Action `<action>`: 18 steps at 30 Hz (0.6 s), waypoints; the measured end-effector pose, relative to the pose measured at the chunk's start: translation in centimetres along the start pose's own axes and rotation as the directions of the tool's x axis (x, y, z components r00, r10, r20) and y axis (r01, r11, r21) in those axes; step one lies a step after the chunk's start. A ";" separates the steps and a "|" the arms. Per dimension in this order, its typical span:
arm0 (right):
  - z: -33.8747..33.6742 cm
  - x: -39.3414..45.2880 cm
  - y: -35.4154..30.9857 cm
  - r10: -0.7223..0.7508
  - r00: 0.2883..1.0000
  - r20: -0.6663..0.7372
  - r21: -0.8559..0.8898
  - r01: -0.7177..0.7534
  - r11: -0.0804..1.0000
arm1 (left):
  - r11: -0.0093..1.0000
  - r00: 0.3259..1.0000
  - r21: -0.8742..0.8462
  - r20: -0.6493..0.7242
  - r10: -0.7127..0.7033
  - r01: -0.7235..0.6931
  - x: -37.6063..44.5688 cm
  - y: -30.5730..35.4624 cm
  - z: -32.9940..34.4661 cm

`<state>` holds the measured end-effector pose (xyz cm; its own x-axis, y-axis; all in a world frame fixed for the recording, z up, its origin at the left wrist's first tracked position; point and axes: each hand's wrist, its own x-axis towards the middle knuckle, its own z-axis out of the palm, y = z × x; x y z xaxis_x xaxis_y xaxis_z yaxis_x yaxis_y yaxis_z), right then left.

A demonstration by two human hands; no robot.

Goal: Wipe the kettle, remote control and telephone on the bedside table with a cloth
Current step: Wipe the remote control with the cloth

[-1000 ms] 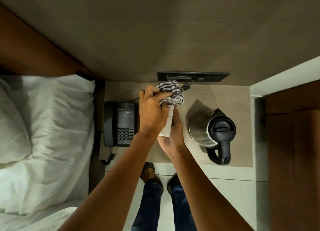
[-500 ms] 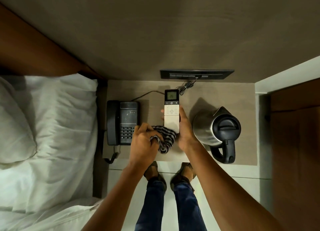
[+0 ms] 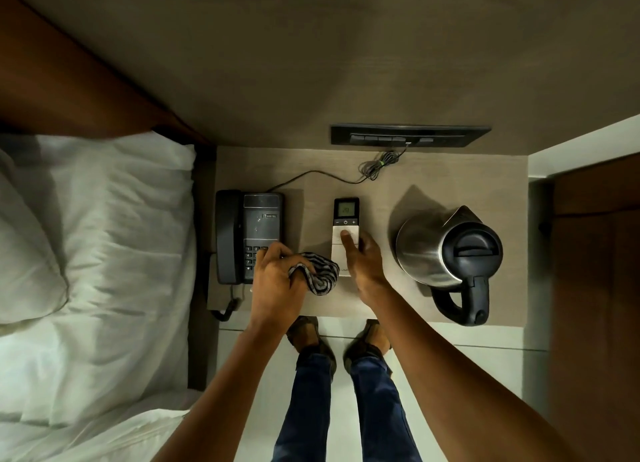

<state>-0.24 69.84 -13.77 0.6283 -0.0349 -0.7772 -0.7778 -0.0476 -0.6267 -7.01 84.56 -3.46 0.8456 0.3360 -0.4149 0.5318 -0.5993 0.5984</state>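
Observation:
The white remote control (image 3: 346,212) with a lit screen lies flat in the middle of the bedside table (image 3: 433,171). My right hand (image 3: 363,264) rests on its lower half, fingers stretched out, not wrapped around it. My left hand (image 3: 277,281) grips a bunched striped cloth (image 3: 320,278) just left of the remote, over the near right corner of the dark telephone (image 3: 258,219). The steel kettle (image 3: 429,250) with a black lid and handle stands at the table's right, apart from both hands.
A bed with a white pillow (image 3: 86,236) touches the table's left side. A black switch panel (image 3: 408,135) sits on the wall behind, with a bundled cable (image 3: 377,165) below it. The phone cord (image 3: 228,307) hangs off the front edge. A brown panel (image 3: 595,288) stands at the right.
The remote went from lifted in my right hand to lying flat on the table. My left hand drew the cloth down off the remote and leftward to the telephone's corner.

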 end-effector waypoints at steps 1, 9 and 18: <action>0.1 0.1 0.1 -0.019 0.999 -0.031 -0.023 0.018 1.000 | 1.000 1.000 -0.004 0.002 0.002 -0.002 0.0 -0.1 -0.1; 0.7 0.1 0.5 -0.211 0.958 -0.192 -0.254 0.159 0.954 | 0.999 1.000 -0.028 0.010 -0.015 0.015 -0.1 -0.4 -0.9; 0.7 0.2 1.0 -0.316 0.923 -0.222 -0.368 0.221 0.903 | 0.997 0.999 -0.069 0.012 -0.046 0.047 0.0 -0.4 -1.4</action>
<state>-0.89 70.51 -14.57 0.8285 -0.2385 -0.5066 -0.5585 -0.4178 -0.7166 -7.12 85.85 -2.76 0.8197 0.3547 -0.4498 0.5726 -0.5312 0.6245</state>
